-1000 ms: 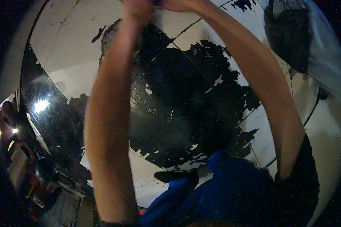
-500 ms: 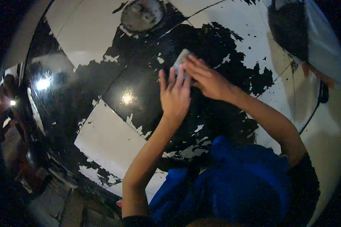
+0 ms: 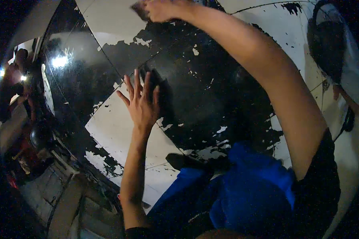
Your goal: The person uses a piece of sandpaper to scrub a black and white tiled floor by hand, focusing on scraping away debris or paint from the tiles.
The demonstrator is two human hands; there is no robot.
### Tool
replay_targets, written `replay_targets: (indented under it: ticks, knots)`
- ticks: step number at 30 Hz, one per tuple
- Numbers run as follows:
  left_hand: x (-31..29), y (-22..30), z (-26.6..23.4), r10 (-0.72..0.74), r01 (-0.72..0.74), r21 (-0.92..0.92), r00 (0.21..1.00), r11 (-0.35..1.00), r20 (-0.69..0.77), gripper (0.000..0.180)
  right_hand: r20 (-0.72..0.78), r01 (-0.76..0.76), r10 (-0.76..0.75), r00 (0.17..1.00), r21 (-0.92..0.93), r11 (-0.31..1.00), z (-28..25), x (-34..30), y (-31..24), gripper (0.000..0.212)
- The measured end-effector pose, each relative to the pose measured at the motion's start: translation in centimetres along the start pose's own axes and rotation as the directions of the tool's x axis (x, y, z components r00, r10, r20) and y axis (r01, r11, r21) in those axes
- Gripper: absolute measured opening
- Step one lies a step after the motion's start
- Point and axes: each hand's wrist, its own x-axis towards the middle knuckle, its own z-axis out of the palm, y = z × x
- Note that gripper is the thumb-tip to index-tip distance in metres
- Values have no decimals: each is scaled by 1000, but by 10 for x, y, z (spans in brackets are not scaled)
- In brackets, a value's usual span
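My left hand (image 3: 142,107) lies spread over the edge between a white patch and a glossy black area of the worn black-and-white surface (image 3: 195,103). Its fingers are apart and it holds nothing. At the top edge of the view, my right hand (image 3: 163,10) is closed, with the arm stretched far forward. Beside its fingers is a small dark brownish thing (image 3: 139,10), blurred and partly cut off, so its kind cannot be told. Flaked black coating shows white bits around both hands.
My blue-clad legs (image 3: 251,179) and a dark shoe (image 3: 183,160) are on the surface close to me. Dark clutter (image 3: 40,135) and bright lights (image 3: 60,61) lie at the left. A dark rounded thing (image 3: 327,44) with pale cloth beside it stands at the far right.
My hands were together on a small pale thing over the black area. The right has moved far forward; the left has come back left and spread. The round grey disc has left the view.
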Motion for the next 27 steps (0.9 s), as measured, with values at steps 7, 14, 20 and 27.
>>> replay_targets:
  ticks: [7, 14, 20, 27]
  knots:
    - [-89, -21, -30, 125, -128, -11, 939, 992, 319, 50, -262, -261, 276, 925, 93, 961, 0, -8, 38, 33]
    - [-217, -45, -87, -109, 110, 26, 875, 994, 473, 45, -98, -553, 581, 808, 218, 805, -41, -73, 87, 46]
    - [-297, -46, -86, -330, 383, -27, 827, 923, 456, 46, -193, -594, 702, 686, 409, 693, -11, -237, 107, 63]
    - [-272, -21, -60, -502, 577, -228, 806, 784, 313, 49, -80, -545, 661, 746, 497, 675, -39, -344, -84, 86]
